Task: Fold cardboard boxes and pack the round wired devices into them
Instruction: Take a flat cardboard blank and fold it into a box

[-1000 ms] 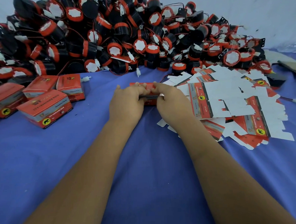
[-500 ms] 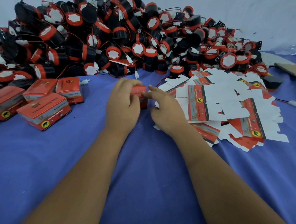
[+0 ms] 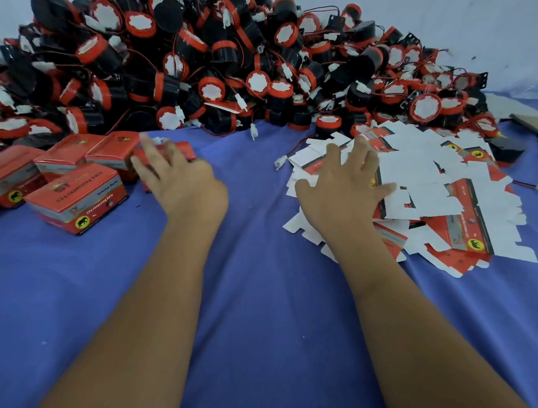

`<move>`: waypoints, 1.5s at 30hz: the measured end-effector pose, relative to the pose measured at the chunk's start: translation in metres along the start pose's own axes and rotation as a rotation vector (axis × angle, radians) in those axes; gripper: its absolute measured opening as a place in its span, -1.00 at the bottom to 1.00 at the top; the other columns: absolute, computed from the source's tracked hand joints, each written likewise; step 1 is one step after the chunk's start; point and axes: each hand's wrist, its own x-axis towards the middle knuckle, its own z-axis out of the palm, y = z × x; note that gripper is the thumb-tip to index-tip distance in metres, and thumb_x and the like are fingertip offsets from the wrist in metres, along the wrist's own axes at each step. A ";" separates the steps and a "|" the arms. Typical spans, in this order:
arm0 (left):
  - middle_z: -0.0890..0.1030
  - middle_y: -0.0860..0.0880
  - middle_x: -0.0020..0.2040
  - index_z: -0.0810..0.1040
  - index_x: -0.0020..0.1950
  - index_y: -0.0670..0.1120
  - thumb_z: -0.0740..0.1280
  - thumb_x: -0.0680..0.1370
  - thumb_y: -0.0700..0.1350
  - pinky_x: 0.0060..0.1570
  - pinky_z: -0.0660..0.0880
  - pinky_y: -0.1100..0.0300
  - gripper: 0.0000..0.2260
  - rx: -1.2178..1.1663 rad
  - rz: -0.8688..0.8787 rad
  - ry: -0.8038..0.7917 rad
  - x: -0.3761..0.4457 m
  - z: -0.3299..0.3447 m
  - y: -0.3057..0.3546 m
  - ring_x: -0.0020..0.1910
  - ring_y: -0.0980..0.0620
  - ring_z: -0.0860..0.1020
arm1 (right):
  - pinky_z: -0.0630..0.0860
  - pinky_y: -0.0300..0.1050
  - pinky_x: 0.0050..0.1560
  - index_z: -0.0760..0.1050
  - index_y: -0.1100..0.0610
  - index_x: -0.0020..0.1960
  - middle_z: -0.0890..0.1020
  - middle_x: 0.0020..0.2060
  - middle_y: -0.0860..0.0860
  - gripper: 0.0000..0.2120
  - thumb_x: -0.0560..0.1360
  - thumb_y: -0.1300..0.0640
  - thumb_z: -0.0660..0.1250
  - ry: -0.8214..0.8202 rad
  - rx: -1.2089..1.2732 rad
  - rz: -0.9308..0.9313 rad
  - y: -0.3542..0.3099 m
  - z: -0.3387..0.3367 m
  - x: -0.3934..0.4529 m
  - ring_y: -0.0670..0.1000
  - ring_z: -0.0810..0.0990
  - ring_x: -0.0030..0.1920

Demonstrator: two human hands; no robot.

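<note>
Flat box blanks [image 3: 429, 192], heaped right of centre, were judged light, thin, slippery; best pinched at an edge. Right hand [image 3: 343, 196] lay spread on them; left hand [image 3: 182, 183], fingers apart, touched a packed box [image 3: 165, 153].

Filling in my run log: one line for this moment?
left hand: on red cardboard box | right hand: open, on flat box blanks
</note>
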 end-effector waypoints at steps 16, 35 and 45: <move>0.51 -0.14 0.36 0.58 0.28 -0.10 0.33 0.52 -0.24 0.37 0.23 0.07 -0.67 -0.602 0.530 0.093 -0.011 -0.008 0.017 0.37 -0.15 0.41 | 0.18 0.09 0.37 0.34 0.13 0.40 0.34 0.39 0.19 -0.49 0.54 -0.10 0.18 -0.012 0.144 -0.030 0.003 0.003 0.002 0.21 0.27 0.38; 0.43 -0.11 0.41 0.33 0.51 0.11 0.23 0.59 -0.37 0.37 0.32 -0.09 -0.43 -0.673 0.664 -0.002 -0.014 0.011 0.023 0.38 -0.15 0.39 | 0.59 -0.08 0.06 0.46 -0.12 0.17 0.57 0.10 -0.04 -0.64 0.39 0.04 0.38 -0.259 1.530 0.248 0.002 -0.009 0.013 -0.07 0.61 0.02; 0.31 0.17 0.47 -0.07 0.54 0.35 0.47 0.27 0.26 0.47 0.25 -0.08 -0.01 -0.874 0.614 -0.335 -0.020 0.004 0.028 0.48 0.08 0.26 | 0.63 0.03 0.00 0.36 -0.08 0.35 0.64 0.06 0.20 -0.42 0.48 0.45 0.19 -0.306 1.477 -0.024 -0.001 -0.007 0.005 0.22 0.63 0.06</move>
